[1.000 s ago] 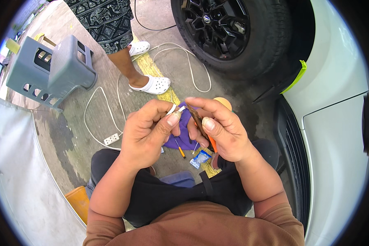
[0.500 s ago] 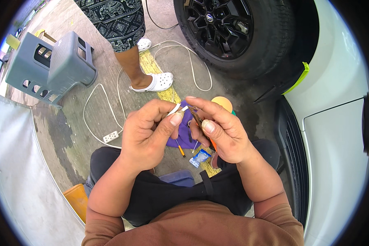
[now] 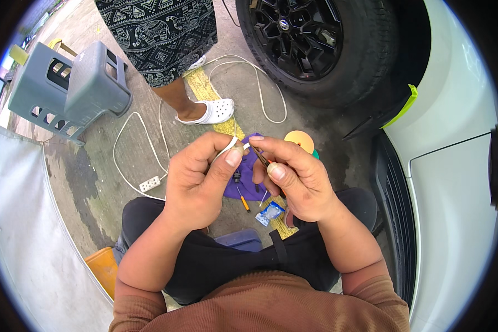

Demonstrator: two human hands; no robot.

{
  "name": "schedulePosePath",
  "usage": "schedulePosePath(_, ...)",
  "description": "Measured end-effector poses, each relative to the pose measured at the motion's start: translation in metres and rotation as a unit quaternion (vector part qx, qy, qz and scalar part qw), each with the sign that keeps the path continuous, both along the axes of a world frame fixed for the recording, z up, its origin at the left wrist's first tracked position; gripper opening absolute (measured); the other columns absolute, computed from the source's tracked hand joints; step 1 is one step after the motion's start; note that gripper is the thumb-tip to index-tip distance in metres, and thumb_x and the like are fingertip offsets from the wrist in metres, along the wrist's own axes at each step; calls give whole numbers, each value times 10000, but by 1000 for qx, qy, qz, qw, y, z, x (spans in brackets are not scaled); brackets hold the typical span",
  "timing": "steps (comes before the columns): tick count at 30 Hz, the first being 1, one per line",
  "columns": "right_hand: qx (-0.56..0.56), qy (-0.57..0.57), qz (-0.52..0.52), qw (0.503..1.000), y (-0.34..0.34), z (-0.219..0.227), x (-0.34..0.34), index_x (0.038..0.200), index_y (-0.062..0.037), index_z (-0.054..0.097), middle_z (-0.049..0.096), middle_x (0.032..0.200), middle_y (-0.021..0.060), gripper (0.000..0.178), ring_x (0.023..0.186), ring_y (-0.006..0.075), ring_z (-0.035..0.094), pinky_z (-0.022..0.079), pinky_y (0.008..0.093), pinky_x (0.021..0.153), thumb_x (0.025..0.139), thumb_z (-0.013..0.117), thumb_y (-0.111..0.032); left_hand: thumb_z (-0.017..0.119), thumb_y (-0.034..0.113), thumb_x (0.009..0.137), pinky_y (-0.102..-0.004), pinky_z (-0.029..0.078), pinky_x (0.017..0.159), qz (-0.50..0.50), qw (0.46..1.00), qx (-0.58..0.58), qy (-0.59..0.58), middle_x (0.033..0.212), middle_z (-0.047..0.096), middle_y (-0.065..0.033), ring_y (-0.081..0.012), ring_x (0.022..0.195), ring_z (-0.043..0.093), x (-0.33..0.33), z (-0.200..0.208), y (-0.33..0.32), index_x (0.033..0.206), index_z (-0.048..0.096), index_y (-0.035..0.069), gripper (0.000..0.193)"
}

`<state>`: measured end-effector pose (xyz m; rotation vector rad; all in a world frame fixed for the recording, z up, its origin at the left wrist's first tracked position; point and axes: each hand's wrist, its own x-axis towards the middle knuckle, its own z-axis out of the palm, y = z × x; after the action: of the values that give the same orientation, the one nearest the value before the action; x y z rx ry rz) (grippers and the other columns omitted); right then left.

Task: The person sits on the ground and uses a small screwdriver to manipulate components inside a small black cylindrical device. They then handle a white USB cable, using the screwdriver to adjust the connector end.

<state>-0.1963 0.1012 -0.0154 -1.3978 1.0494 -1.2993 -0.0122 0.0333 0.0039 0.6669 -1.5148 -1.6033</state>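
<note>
Between the thumb and forefinger of my left hand (image 3: 196, 180) is pinched a white cable (image 3: 231, 144), its short end sticking out to the right. My right hand (image 3: 304, 180) is closed around pliers (image 3: 259, 156) with dark jaws and a partly hidden orange handle. The jaws are at the cable's white tip; whether they grip it I cannot tell. Below both hands a purple cloth (image 3: 251, 192) lies on the ground, with small dark parts and an orange-handled screwdriver (image 3: 244, 202) on or beside it. Close by is a blue and white packet (image 3: 270, 213).
A white power strip (image 3: 149, 184) and its looping cord lie at left. Ahead stands a person in patterned trousers (image 3: 163, 39) and white clogs (image 3: 216, 111). Grey stools (image 3: 97, 83) stand far left. A car wheel (image 3: 315, 50) and white bodywork (image 3: 454, 182) border the right.
Both hands have shifted slightly, with the cable tip and pliers moving a little left. The other person's patterned trouser leg has swung right and nearer.
</note>
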Motion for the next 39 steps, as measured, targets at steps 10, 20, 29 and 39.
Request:
schedulePosePath(10, 87, -36, 24, 995, 5, 21, -3, 1408, -40, 555, 700, 1146, 82, 372, 822, 121, 656, 542, 272, 757, 1047, 522, -125, 587, 150, 1027, -222, 469, 656, 19, 996, -62, -59, 799, 667, -11, -58, 707, 584, 4, 4, -3, 995, 665, 10, 163)
schedulePosePath(20, 17, 61, -21, 998, 4, 24, 4, 1384, -38, 570, 688, 1120, 84, 358, 824, 154, 646, 529, 276, 764, 1039, 533, -122, 599, 124, 1007, -235, 377, 517, 52, 982, -173, -61, 687, 603, -14, -100, 540, 508, 1, -4, -3, 963, 648, 2, 139)
schedulePosePath(29, 39, 14, -11, 999, 2, 27, 7, 1435, -74, 520, 608, 840, 13, 387, 665, 38, 528, 438, 200, 599, 1055, 517, -149, 585, 134, 1021, -237, 447, 605, 17, 1000, -25, 4, 747, 613, 16, -46, 654, 536, 6, -3, -7, 973, 637, 21, 133)
schedulePosePath(39, 52, -83, 67, 993, -2, 20, -3, 1471, 0, 436, 616, 842, 59, 446, 621, 70, 490, 425, 229, 612, 1073, 458, -201, 575, 173, 1032, -205, 312, 552, -92, 984, 91, 119, 706, 493, 62, -20, 605, 387, 1, -9, -14, 973, 625, 23, 169)
